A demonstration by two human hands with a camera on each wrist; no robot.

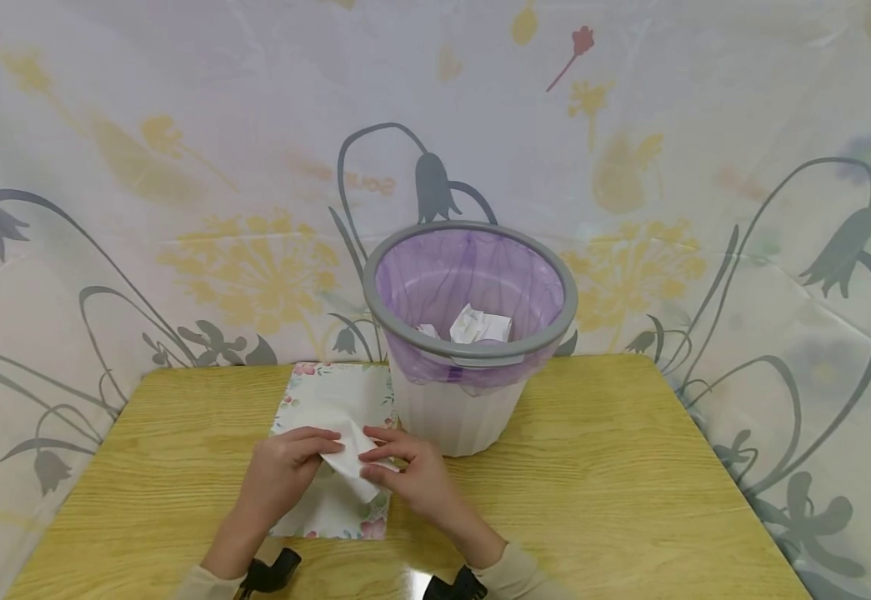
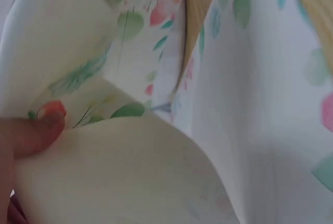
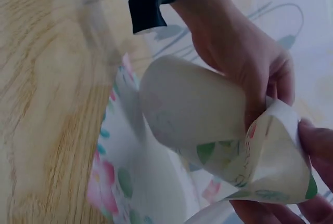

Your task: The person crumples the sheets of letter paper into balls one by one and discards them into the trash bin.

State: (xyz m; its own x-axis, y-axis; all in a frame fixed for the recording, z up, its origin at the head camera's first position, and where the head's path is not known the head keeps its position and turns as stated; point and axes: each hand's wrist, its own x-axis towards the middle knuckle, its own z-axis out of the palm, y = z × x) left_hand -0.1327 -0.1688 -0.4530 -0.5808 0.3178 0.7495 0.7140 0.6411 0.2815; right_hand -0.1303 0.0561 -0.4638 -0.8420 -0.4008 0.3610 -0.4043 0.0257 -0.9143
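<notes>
We held one sheet of floral-edged white paper [image 1: 352, 457] between two bare hands, low over a wooden table [image 1: 615, 492]. Our left hand [image 1: 279, 468] pinched it between thumb and fingers; our right hand [image 1: 418, 477] gripped the opposite side, thumb on one face and fingers on the other. The paper curled between them, its printed border showing inside the bend in both wrist views. Directly beneath lay a flat sheet with a matching border [image 1: 326, 518].

The step in hand looked to us like bending the paper in on itself. To do it well, we judged, we needed both pinches firm but light, the loose flap gathered inward before any squeeze, and the work lifted enough not to drag the flat sheet along. Pulling the hands apart risked a tear.

A white bin [image 1: 450, 421] stood just beyond our right fingers, so that side was tight; its grey rim [image 1: 473, 227] rose above them, around a purple liner [image 1: 473, 271] with crumpled white paper [image 1: 483, 327] inside. The flat sheet's right edge ran up close to the bin's foot; whether they touched, we could not tell. The table's back edge met a flower-printed backdrop [image 1: 473, 92]. More room lay leftward and nearer us, where the wood ran on past both forearms
</notes>
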